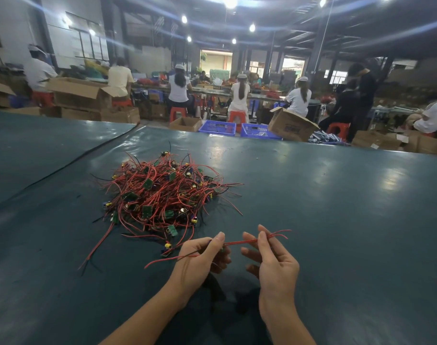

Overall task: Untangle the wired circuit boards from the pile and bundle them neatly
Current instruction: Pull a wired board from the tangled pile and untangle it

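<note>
A tangled pile (162,192) of small green circuit boards with red and black wires lies on the dark green table (337,220), just beyond my hands. My left hand (202,257) grips one end of a few red wires, fingers curled round them, and a board seems half hidden in its palm. My right hand (269,255) pinches the same red wires (240,242) between thumb and forefinger, so they stretch taut between both hands. Loose wire ends stick out past my right fingers and trail left below my left hand.
A single board with trailing wires (168,247) lies just left of my left hand. Beyond the table's far edge stand blue crates (217,127), cardboard boxes (292,125) and several seated workers on red stools.
</note>
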Motion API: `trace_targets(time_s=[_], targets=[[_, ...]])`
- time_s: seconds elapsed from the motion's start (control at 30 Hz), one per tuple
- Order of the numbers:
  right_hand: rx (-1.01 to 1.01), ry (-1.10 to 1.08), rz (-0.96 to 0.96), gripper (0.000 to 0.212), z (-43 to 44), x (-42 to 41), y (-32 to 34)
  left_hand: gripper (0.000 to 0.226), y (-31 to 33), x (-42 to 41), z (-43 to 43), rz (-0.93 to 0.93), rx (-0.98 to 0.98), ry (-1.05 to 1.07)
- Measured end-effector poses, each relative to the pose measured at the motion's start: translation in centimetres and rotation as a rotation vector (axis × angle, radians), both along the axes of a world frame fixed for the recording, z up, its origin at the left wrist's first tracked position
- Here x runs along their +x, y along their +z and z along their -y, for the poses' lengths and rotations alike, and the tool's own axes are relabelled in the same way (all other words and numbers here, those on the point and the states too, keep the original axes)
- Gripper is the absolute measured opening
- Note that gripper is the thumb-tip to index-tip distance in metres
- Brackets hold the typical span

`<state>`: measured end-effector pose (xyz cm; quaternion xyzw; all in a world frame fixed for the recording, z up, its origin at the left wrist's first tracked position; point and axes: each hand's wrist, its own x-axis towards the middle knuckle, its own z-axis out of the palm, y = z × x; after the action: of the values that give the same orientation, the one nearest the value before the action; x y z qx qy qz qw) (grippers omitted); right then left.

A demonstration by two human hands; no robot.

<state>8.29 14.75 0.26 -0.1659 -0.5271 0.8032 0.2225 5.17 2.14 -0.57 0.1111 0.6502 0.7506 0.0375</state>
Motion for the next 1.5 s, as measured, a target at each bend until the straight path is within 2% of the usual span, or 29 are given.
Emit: trace_targets(time_s=[0.13,0.33,0.6,0.8,1.07,1.23,1.37,1.5], targets=[[-0.125,0.007,0.083,0.012,-0.9,-0.3,0.2,0.041,0.1,0.1,-0.2,-0.034,-0.019,-0.085],[-0.144,-0.087,0.0,0.017,-1.1,-0.7,0.2,0.041,0.1,-0.1,0.0,-0.044,-0.015,-0.079],[-0.31,-0.056,0.043,0.015,-1.2,-0.6,0.8,0.035,0.2,0.1,0.4,-0.029,0.015,-0.076],[-0.259,-0.016,-0.011,0.02,-0.8,-0.4,0.8,0.035,0.1,0.1,0.6,-0.009,0.074,-0.057],[-0.312,0.098,-0.002,0.031,-1.4,-0.3,0.8,0.038,0.1,-0.2,0.7,0.06,0.151,0.011],[-0.398,0.162,0.041,0.031,-1.9,-0.2,0.6,0.044,0.1,-1.0,1.3,0.042,0.043,0.125],[-0.406,0.152,0.04,0.03,-2.2,-0.2,0.6,0.04,0.3,-1.1,1.7,0.118,0.025,0.035],[-0.313,0.129,0.036,0.031,-2.5,-0.2,0.8,0.029,0.3,-1.4,1.9,0.211,0.189,-0.029]])
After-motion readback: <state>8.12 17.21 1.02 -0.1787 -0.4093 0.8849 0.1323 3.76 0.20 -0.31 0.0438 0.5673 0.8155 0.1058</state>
